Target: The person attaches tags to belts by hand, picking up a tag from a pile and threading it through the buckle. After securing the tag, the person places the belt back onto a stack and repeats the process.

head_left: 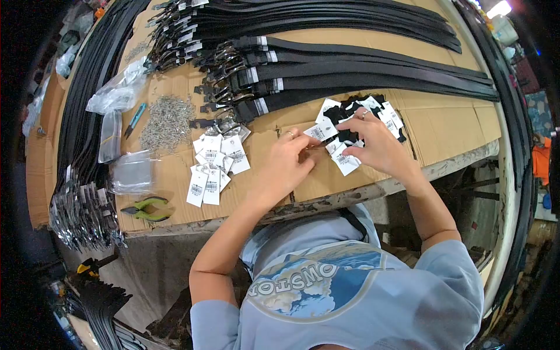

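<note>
My left hand (290,162) is closed in a pinch on the corner of a white price tag (321,132) with a printed barcode. My right hand (379,143) hovers over or rests on a pile of small black pieces (349,135), thumb and fingers apart. Whether its fingertips touch the black pieces cannot be seen clearly. More white tags lie on and beside that pile, one of them (346,162) under my right thumb. A separate heap of white barcode tags (213,156) sits left of my left hand.
Black belts with metal buckles (373,73) lie in bundles across the far side of the cardboard-covered table (455,125). Toward the left are a heap of small metal pins (167,121), a blue cutter (135,119), clear plastic bags (133,172) and green-handled pliers (147,209). More belts hang over the left edge.
</note>
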`<state>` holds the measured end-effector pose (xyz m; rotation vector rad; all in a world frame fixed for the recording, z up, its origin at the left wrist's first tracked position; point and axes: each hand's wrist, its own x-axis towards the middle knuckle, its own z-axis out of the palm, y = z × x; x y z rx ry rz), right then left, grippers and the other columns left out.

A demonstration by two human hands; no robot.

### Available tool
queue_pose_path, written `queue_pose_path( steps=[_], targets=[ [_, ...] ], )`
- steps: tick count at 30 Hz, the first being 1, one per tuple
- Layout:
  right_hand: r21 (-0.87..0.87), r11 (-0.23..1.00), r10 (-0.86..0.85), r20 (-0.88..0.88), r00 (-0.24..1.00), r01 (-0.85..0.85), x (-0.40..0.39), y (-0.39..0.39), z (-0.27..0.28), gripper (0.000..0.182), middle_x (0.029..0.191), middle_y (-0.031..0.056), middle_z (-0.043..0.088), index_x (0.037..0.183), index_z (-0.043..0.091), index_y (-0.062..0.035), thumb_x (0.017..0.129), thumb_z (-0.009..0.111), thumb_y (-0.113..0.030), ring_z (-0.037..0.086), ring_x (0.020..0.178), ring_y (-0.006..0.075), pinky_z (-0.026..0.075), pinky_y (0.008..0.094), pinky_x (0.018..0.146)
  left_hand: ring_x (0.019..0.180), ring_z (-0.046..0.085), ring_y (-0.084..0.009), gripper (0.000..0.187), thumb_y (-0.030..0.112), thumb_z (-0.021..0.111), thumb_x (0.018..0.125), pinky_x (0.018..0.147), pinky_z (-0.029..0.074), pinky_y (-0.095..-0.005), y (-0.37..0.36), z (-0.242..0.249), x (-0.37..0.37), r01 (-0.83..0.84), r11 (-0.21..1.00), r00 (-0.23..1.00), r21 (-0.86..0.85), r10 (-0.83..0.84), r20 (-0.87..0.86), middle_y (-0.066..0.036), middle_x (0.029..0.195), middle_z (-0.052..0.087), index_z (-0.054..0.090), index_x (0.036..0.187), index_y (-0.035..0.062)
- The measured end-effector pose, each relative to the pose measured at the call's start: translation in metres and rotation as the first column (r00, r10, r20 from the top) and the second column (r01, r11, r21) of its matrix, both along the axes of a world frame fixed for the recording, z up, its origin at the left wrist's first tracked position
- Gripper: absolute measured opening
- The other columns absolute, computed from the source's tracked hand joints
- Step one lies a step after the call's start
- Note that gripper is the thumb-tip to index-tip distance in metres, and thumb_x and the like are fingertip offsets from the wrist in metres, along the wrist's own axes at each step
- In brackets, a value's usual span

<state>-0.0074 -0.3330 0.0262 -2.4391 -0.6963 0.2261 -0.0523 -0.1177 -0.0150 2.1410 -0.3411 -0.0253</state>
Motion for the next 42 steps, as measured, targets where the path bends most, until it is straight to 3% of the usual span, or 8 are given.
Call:
queue_pose_path(
  steps=[6, 12, 17, 27, 35, 37, 39, 42],
  targets=[
    [0.031, 0.987, -0.160, 0.094, 0.983, 0.158, 0.002, -0.007, -0.013, 0.043, 0.104, 0.0181, 0.055, 0.105, 0.065, -0.0028, 0.065, 0.078, -0.010, 0.056, 0.098, 0.0356, 0.046, 0.0394, 0.087, 0.079, 0.059, -0.0226, 0.027, 0.013, 0.070, 0.074, 0.069, 0.048, -0.0332, -0.018, -0.009, 0.003, -0.016, 0.997, 0.998, -0.076, 0.020, 0.064, -0.009, 0.088, 0.058, 0.068, 0.100, 0.0044],
    [0.051, 0.992, -0.123, 0.079, 0.989, 0.119, -0.002, -0.012, -0.014, 0.041, 0.100, 0.0148, 0.054, 0.104, 0.065, -0.0029, 0.065, 0.078, -0.008, 0.057, 0.090, 0.0314, 0.047, 0.0380, 0.079, 0.083, 0.058, -0.0253, 0.031, 0.015, 0.072, 0.074, 0.071, 0.048, -0.0350, -0.024, -0.011, 0.003, -0.015, 0.995, 0.999, -0.103, 0.018, 0.027, -0.012, 0.089, 0.056, 0.066, 0.100, 0.0006],
    [0.122, 0.983, -0.147, 0.078, 0.986, 0.137, -0.006, -0.011, -0.013, 0.038, 0.093, 0.0068, 0.054, 0.101, 0.067, -0.0074, 0.065, 0.078, -0.005, 0.054, 0.074, 0.0190, 0.045, 0.0307, 0.064, 0.084, 0.058, -0.0291, 0.035, 0.021, 0.076, 0.071, 0.074, 0.047, -0.0374, -0.029, -0.015, 0.003, -0.039, 0.997, 0.997, -0.064, 0.043, 0.059, -0.012, 0.090, 0.056, 0.066, 0.097, 0.0000],
    [0.171, 0.980, -0.107, 0.016, 0.994, 0.103, -0.006, -0.015, -0.010, 0.033, 0.093, 0.0094, 0.053, 0.096, 0.064, -0.0034, 0.065, 0.074, -0.001, 0.056, 0.076, 0.0217, 0.048, 0.0322, 0.066, 0.090, 0.055, -0.0300, 0.041, 0.032, 0.081, 0.064, 0.083, 0.040, -0.0422, -0.044, -0.009, -0.003, -0.116, 0.989, 0.986, 0.096, 0.103, 0.128, -0.012, 0.091, 0.056, 0.064, 0.089, 0.0044],
    [0.214, 0.951, -0.184, -0.193, 0.964, 0.224, -0.005, -0.020, -0.011, 0.019, 0.079, 0.0007, 0.064, 0.090, 0.063, -0.0021, 0.074, 0.073, -0.001, 0.053, 0.067, 0.0072, 0.044, 0.0224, 0.060, 0.095, 0.051, -0.0285, 0.039, 0.023, 0.080, 0.063, 0.079, 0.035, -0.0406, -0.037, -0.018, 0.010, -0.200, 0.979, 0.966, -0.025, 0.202, 0.162, -0.011, 0.096, 0.051, 0.058, 0.091, 0.0072],
    [0.216, 0.953, -0.176, -0.185, 0.967, 0.214, -0.006, -0.019, -0.009, 0.019, 0.080, 0.0009, 0.064, 0.090, 0.063, -0.0021, 0.074, 0.073, -0.001, 0.054, 0.067, 0.0073, 0.044, 0.0224, 0.060, 0.101, 0.049, -0.0294, 0.041, 0.017, 0.077, 0.064, 0.083, 0.037, -0.0426, -0.027, -0.003, 0.018, -0.185, 0.981, 0.972, 0.065, 0.173, 0.156, -0.011, 0.104, 0.052, 0.058, 0.098, 0.0077],
    [0.221, 0.954, -0.165, -0.172, 0.971, 0.201, -0.005, -0.018, -0.008, 0.019, 0.080, 0.0011, 0.065, 0.090, 0.064, -0.0020, 0.074, 0.073, -0.001, 0.054, 0.067, 0.0075, 0.044, 0.0223, 0.060, 0.107, 0.047, -0.0307, 0.043, 0.011, 0.074, 0.066, 0.089, 0.039, -0.0442, -0.019, -0.001, 0.033, 0.029, 0.999, 0.946, 0.027, -0.036, 0.323, -0.009, 0.109, 0.054, 0.059, 0.106, 0.0077],
    [0.222, 0.958, -0.149, -0.151, 0.977, 0.181, -0.006, -0.018, -0.009, 0.018, 0.079, 0.0014, 0.065, 0.090, 0.064, -0.0017, 0.074, 0.072, -0.001, 0.055, 0.067, 0.0076, 0.045, 0.0223, 0.061, 0.108, 0.048, -0.0311, 0.045, 0.007, 0.070, 0.068, 0.092, 0.039, -0.0426, -0.016, -0.009, 0.050, 0.206, 0.968, 0.930, 0.143, -0.239, 0.279, -0.008, 0.110, 0.057, 0.060, 0.112, 0.0080]
  ],
)
